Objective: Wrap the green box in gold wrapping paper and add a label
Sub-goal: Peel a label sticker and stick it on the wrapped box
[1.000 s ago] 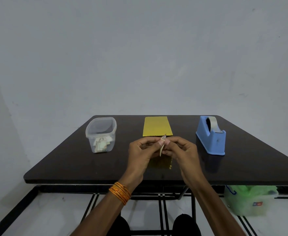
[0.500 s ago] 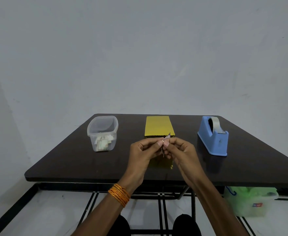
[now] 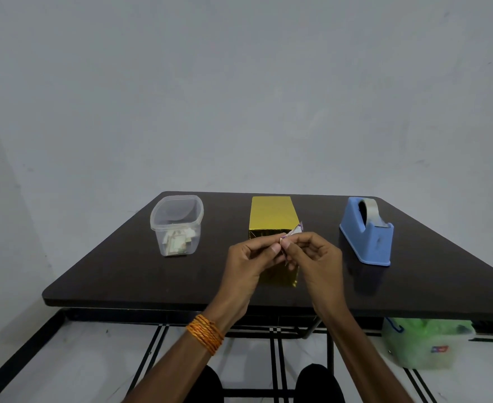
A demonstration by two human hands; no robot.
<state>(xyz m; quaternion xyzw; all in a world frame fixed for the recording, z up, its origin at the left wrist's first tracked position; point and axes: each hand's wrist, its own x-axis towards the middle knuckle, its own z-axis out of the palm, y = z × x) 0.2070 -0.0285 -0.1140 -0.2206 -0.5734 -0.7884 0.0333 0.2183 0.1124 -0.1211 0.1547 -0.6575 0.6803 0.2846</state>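
Label [image 3: 294, 230] pinched by left hand [image 3: 249, 258] and right hand [image 3: 316, 257] just in front of the gold-wrapped box [image 3: 272, 215] on a dark table [image 3: 123, 271]; clear tub [image 3: 177, 225] left of the box, blue tape dispenser [image 3: 366, 232] right of it, grey wall [image 3: 239, 97] behind.

Dark table [image 3: 108, 274], on which three things were set in a row: at left a clear plastic tub [image 3: 163, 228], holding what were perhaps paper slips [image 3: 178, 242]; at centre a gold-wrapped box [image 3: 271, 213]; at right a blue tape dispenser [image 3: 366, 237].
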